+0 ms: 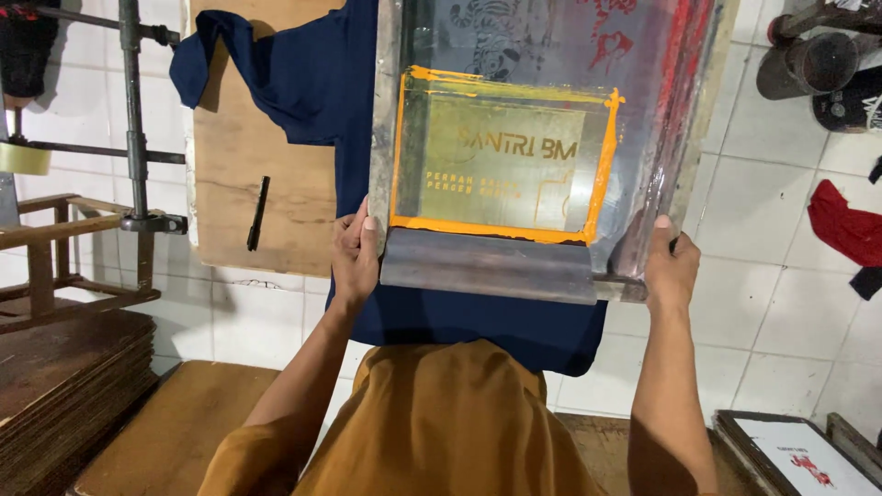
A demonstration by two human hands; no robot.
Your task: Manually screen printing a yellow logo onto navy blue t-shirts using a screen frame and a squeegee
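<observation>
- I see the left hand [355,257] with its fingers [366,223] closed around the near left corner of the screen-printing frame [388,119], thumb side against the frame's metal edge.
- I see the right hand [671,266] wrapped around the frame's near right corner, thumb [662,223] up on top, the other fingers curled under the frame and out of sight.
- Between the two hands, along the frame's near edge, lies a grey squeegee [487,264]; I cannot tell whether either hand touches it.
- Inside the frame, the mesh carries an orange ink border [496,230] around a rectangular stencil area; red ink streaks [675,83] run along the frame's right side.
- Under the frame lies a dark blue shirt [312,83], spread from beyond the frame's left side to below its near edge.
- The shirt rests on a wooden board [230,174], which shows bare to the left of the frame.
- On that bare part, left of the frame, lies a black marker [258,213], apart from the shirt.
- Further left of the frame stands a metal clamp post [135,110] and a stack of dark boards [64,386].
- Right of the frame, on the tiled floor [781,303], lies a red cloth [845,225].
- Near the frame's lower right, another printing frame [795,455] shows a red design.
</observation>
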